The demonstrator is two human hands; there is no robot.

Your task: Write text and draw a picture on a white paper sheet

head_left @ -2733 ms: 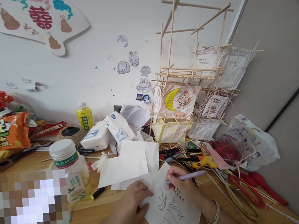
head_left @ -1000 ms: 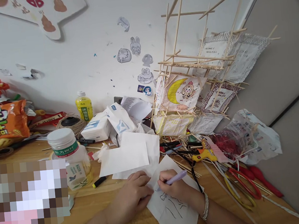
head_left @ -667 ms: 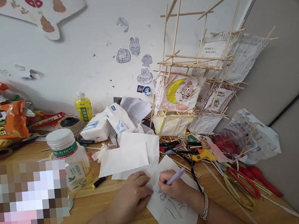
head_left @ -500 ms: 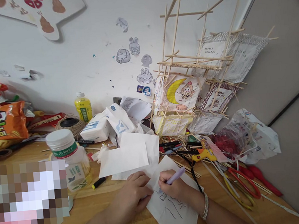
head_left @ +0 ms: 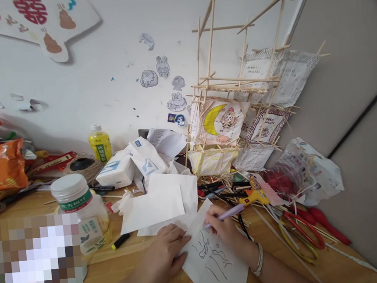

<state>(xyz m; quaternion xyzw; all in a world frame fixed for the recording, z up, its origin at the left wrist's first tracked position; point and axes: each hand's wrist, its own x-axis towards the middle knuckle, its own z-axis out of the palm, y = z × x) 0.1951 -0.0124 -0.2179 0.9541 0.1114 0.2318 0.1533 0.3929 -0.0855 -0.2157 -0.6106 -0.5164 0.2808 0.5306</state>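
Paper [head_left: 214,254] is spread directly under the grip of the right hand [head_left: 227,231], its far corner poked out just beyond the fingers; its near end is cut off by the frame, so its long axis cannot be told. Drawn lines [head_left: 203,249] are seen on the near side of the grip, most of them to its left. In that grip, closed in a pinch between thumb and fingers, a lavender pen [head_left: 228,212] is held, its length slanted from the tip at the grip's left to the tail at its far right. Whether the tip is touching cannot be told. The left hand [head_left: 168,249] is laid left of the grip at the paper's edge, fingers loosely bent, thumb apart, nothing seen held; the pen tip is nearer the right hand. Farther out, white sheets [head_left: 153,210] are spread to the far left, and a yellow glue gun [head_left: 258,196] to the far right.
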